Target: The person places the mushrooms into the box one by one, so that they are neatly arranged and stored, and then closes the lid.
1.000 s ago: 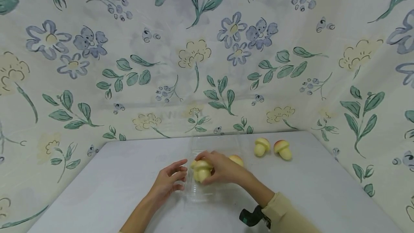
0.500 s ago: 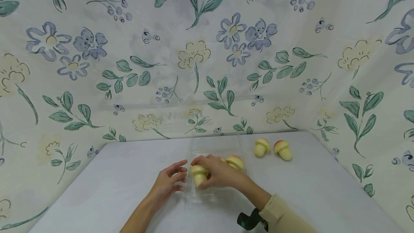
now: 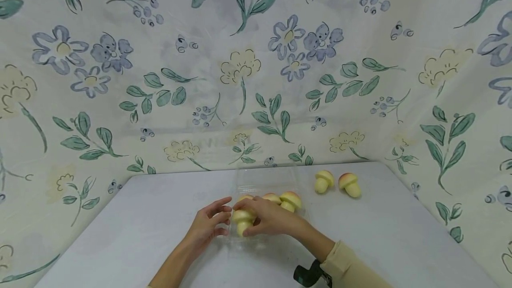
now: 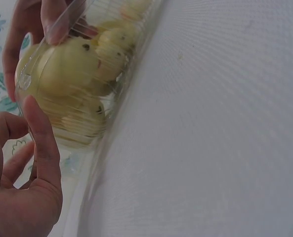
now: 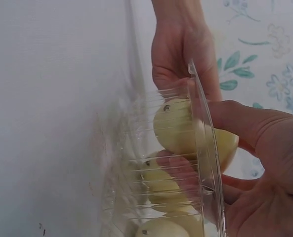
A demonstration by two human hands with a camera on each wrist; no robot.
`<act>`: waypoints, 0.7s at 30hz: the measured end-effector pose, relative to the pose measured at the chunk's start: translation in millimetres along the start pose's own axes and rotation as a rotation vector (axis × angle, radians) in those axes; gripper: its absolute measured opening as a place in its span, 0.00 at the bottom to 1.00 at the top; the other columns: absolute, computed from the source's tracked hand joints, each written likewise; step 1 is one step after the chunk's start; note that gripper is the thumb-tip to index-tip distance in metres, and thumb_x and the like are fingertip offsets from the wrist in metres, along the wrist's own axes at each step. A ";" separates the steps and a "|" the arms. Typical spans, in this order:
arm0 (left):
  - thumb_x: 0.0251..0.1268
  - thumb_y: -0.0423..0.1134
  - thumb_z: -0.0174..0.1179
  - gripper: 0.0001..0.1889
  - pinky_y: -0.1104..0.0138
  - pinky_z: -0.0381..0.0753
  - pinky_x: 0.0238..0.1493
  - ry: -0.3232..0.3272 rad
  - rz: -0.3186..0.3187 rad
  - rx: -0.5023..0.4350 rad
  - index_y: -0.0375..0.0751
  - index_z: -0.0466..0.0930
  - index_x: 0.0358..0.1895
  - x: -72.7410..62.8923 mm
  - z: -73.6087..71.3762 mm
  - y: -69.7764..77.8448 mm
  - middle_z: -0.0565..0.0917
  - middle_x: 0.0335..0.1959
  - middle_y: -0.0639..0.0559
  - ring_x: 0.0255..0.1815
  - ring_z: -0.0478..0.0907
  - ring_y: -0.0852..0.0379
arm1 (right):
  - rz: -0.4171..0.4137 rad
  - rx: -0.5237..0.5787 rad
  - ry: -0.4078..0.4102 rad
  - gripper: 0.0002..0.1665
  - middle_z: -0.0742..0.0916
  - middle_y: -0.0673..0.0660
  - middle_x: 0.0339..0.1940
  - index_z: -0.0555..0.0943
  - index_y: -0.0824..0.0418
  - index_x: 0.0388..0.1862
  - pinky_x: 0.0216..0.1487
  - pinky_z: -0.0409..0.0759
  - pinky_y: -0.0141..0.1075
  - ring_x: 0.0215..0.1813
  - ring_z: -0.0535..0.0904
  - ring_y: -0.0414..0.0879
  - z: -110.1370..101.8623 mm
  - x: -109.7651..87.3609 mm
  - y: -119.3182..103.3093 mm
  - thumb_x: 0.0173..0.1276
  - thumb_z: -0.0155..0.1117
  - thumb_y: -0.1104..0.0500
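I read the right hand [image 3: 272, 214] as closed around a yellow mushroom-shaped piece [image 3: 243, 219], thumb on the near side, fingers over the cap; the piece sits at the near left of the clear container [image 5: 209, 163]. The left hand [image 3: 208, 221] is partly open at the container's left side, fingers loosely bent and gripping nothing; I cannot confirm contact with the wall. My head view shows reddish tints on the caps of the right-hand piece [image 3: 290, 201] in the container and the far-right loose piece [image 3: 350, 185] on the table [image 3: 160, 217], beside a second loose piece [image 3: 323, 182]. Both wrist views instead show, through the ribbed wall, dark marks on the pieces inside.
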State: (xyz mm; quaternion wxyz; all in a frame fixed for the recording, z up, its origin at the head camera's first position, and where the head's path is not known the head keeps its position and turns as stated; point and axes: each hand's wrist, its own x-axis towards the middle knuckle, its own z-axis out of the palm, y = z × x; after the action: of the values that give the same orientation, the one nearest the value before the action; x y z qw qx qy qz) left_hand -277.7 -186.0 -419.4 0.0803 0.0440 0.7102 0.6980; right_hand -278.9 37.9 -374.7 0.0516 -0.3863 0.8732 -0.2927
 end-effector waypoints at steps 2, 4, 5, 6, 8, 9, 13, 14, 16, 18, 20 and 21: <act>0.68 0.32 0.58 0.30 0.73 0.81 0.28 0.001 -0.001 0.000 0.38 0.64 0.72 0.1 0.0 0.0 0.76 0.46 0.52 0.35 0.76 0.61 | -0.004 -0.006 -0.004 0.34 0.79 0.48 0.60 0.72 0.47 0.66 0.43 0.78 0.23 0.45 0.76 0.35 0.0 -0.5 0.0 0.61 0.73 0.53; 0.68 0.33 0.58 0.30 0.73 0.81 0.28 0.001 -0.001 -0.001 0.38 0.64 0.72 0.4 -0.2 -0.3 0.76 0.46 0.52 0.35 0.76 0.61 | -0.003 -0.008 -0.009 0.34 0.79 0.48 0.61 0.71 0.48 0.66 0.43 0.79 0.23 0.45 0.76 0.35 0.1 -0.9 0.5 0.61 0.73 0.53; 0.68 0.33 0.58 0.30 0.73 0.81 0.28 -0.001 -0.001 0.000 0.38 0.64 0.72 0.5 -0.4 -0.5 0.76 0.46 0.52 0.35 0.76 0.61 | -0.001 -0.009 -0.011 0.34 0.79 0.48 0.61 0.71 0.48 0.66 0.43 0.79 0.23 0.45 0.77 0.34 -0.1 -1.0 0.8 0.62 0.72 0.54; 0.68 0.33 0.58 0.30 0.73 0.81 0.28 -0.002 -0.001 -0.002 0.38 0.64 0.72 0.7 -0.5 -0.8 0.76 0.46 0.52 0.35 0.76 0.61 | 0.000 -0.007 -0.014 0.34 0.78 0.48 0.61 0.71 0.48 0.66 0.43 0.79 0.23 0.46 0.77 0.34 -0.1 -1.2 1.1 0.62 0.72 0.54; 0.68 0.33 0.58 0.30 0.73 0.81 0.28 -0.005 0.002 -0.004 0.38 0.63 0.72 1.0 -0.8 -1.1 0.76 0.46 0.52 0.35 0.76 0.61 | 0.003 -0.001 -0.018 0.33 0.78 0.49 0.62 0.71 0.48 0.66 0.44 0.80 0.23 0.46 0.77 0.34 -0.4 -1.7 1.5 0.63 0.71 0.55; 0.68 0.33 0.58 0.30 0.73 0.81 0.28 -0.007 0.002 -0.004 0.38 0.63 0.73 1.1 -1.0 -1.4 0.76 0.46 0.52 0.35 0.76 0.61 | 0.004 0.001 -0.020 0.33 0.78 0.49 0.62 0.71 0.49 0.66 0.44 0.80 0.23 0.47 0.78 0.34 -0.6 -1.8 2.0 0.63 0.71 0.55; 0.68 0.33 0.58 0.30 0.73 0.81 0.28 -0.007 0.003 -0.005 0.38 0.63 0.73 1.4 -1.2 -2.1 0.76 0.46 0.52 0.34 0.76 0.61 | 0.000 0.011 -0.021 0.33 0.78 0.49 0.62 0.71 0.50 0.66 0.45 0.81 0.24 0.49 0.77 0.34 -1.1 -2.8 2.5 0.63 0.71 0.56; 0.68 0.32 0.58 0.30 0.73 0.81 0.28 -0.007 0.003 -0.005 0.38 0.63 0.73 1.4 -1.3 -2.2 0.76 0.46 0.52 0.34 0.76 0.61 | -0.001 0.015 -0.023 0.32 0.78 0.49 0.62 0.71 0.50 0.66 0.45 0.81 0.24 0.50 0.77 0.35 -1.2 -3.0 2.5 0.63 0.71 0.56; 0.68 0.32 0.58 0.30 0.73 0.81 0.28 -0.007 0.003 -0.004 0.38 0.63 0.73 1.3 -1.1 -2.3 0.76 0.46 0.52 0.34 0.76 0.61 | 0.001 0.017 -0.025 0.32 0.78 0.49 0.62 0.72 0.50 0.66 0.45 0.81 0.23 0.50 0.77 0.34 -1.4 -3.5 2.1 0.63 0.71 0.56; 0.68 0.32 0.58 0.30 0.73 0.81 0.28 -0.007 0.003 -0.002 0.37 0.63 0.72 1.1 -1.1 -2.2 0.76 0.46 0.52 0.35 0.76 0.61 | 0.005 0.017 -0.029 0.32 0.78 0.50 0.62 0.72 0.51 0.66 0.45 0.80 0.23 0.51 0.77 0.34 -1.4 -3.7 1.5 0.63 0.71 0.57; 0.68 0.32 0.58 0.30 0.73 0.81 0.28 -0.004 0.003 -0.003 0.37 0.64 0.72 1.0 -0.8 -2.0 0.76 0.46 0.52 0.35 0.76 0.61 | 0.006 0.006 -0.033 0.32 0.78 0.50 0.62 0.72 0.51 0.66 0.45 0.80 0.22 0.52 0.76 0.34 -1.5 -3.7 0.7 0.63 0.71 0.57; 0.67 0.32 0.58 0.30 0.73 0.81 0.28 -0.004 0.004 -0.004 0.37 0.64 0.72 0.9 -0.7 -2.0 0.76 0.46 0.52 0.35 0.76 0.61 | 0.009 0.002 -0.036 0.32 0.78 0.50 0.62 0.71 0.51 0.66 0.45 0.80 0.22 0.52 0.76 0.33 -1.6 -3.6 0.5 0.63 0.71 0.57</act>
State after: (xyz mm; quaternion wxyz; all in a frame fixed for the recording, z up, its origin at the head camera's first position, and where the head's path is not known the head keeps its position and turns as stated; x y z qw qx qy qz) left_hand -278.6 -186.5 -421.4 0.0804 0.0464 0.7088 0.6993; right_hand -277.2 41.4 -374.1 0.0691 -0.3875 0.8735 -0.2864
